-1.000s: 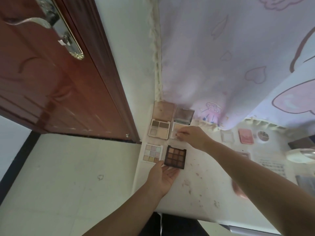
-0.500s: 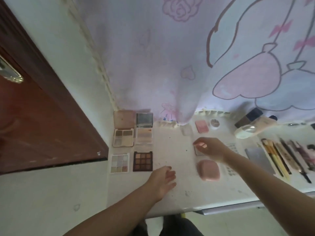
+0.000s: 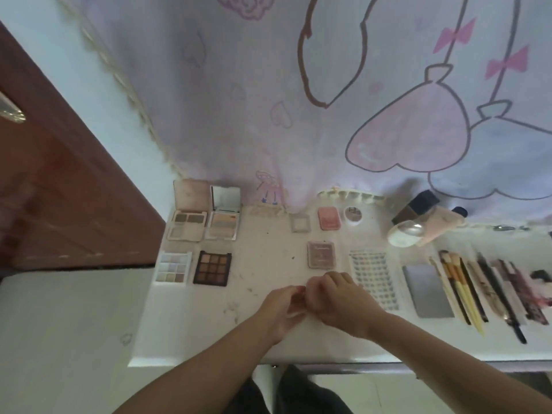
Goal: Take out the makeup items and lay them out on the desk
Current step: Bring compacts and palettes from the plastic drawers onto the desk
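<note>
The desk (image 3: 209, 330) is carrying the makeup in rows, and the mauve compact (image 3: 321, 254) at its middle is serving as the marker here. Far to the left of that compact, a pale shimmer palette (image 3: 172, 267) and a dark brown nine-pan palette (image 3: 212, 268) are lying side by side. Behind them, two open palettes are lying with lids raised: a beige one (image 3: 187, 216) and a mirrored one (image 3: 224, 215). Just behind the compact, a small clear square case (image 3: 300, 223), a pink blush (image 3: 329, 218) and a round pot (image 3: 353, 216) are sitting in a line. To the compact's right, a lash tray (image 3: 375, 279) is lying flat, then a grey slab (image 3: 427, 291). Further right, brushes (image 3: 460, 288) and dark pencils (image 3: 507, 291) are lying in parallel. Bottles (image 3: 424, 222) are lying tipped behind the slab.

Just in front of the compact, the left hand (image 3: 280, 309) and right hand (image 3: 337, 303) are meeting, fingers curled toward each other. I cannot tell whether either is gripping anything.

Half a second ago the hands were apart, the left one near the desk's front edge and the right one hovering over the compact. A rounded pink case was lying in front of the compact then. It is no longer showing, and the hands are covering that spot.
</note>
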The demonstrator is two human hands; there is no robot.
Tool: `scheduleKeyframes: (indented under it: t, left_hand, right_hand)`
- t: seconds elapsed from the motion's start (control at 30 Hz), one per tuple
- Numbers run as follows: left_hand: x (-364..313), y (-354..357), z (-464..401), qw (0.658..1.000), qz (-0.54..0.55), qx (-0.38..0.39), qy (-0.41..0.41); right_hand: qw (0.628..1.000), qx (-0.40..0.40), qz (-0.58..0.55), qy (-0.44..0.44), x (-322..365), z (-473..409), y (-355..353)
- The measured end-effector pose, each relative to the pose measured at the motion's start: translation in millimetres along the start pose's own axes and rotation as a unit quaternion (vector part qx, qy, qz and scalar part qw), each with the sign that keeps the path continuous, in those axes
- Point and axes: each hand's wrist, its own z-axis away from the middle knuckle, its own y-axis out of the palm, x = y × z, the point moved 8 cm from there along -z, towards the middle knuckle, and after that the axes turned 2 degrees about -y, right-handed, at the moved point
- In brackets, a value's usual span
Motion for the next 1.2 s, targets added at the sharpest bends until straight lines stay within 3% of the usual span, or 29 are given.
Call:
scheduleKeyframes:
  t: [0.13,0.2,0.37,0.6,0.67,0.77,0.93,1.07,1.2]
  left_hand:
    - [1.9,7.7,16.7,0.984,0.096,0.146,-0.025]
    - [-4.6,1.6,26.6,0.972,0.148,0.183,-0.005]
    - [-16.6,-29.9,46.4,0.960,0.211,0.178,0.046]
    - [-10.2,-106.3,76.2,0.937,0.299,0.169,0.068]
    - [-3.2,-132.1,81.6,0.931,0.324,0.161,0.046]
    - [6.1,-171.2,83.8,0.941,0.319,0.110,0.031]
    - [-0.3,-233.2,79.4,0.965,0.235,-0.041,0.109]
    - [-13.7,-272.5,86.3,0.967,0.031,-0.196,0.159]
    - [-22.9,-286.4,88.6,0.948,-0.096,-0.263,0.149]
  right_hand:
    - [0.989,-0.049,-0.140,-0.019,23.1,-6.3,-25.9]
    - [0.984,-0.057,-0.164,-0.050,41.6,-11.6,-39.0]
    - [0.981,-0.008,-0.153,-0.120,83.2,-28.3,-53.1]
    - [0.946,0.125,-0.261,-0.144,147.8,-63.9,-49.1]
    - [0.928,0.124,-0.332,-0.115,163.2,-80.5,-51.0]
    - [0.923,0.087,-0.372,-0.055,178.7,-105.5,-48.9]
    - [0.970,0.034,-0.223,-0.091,221.8,-135.6,-30.2]
    - [0.973,0.017,-0.206,-0.099,237.2,-150.0,-14.2]
    - [0.978,0.010,-0.179,-0.105,250.2,-162.7,-3.6]
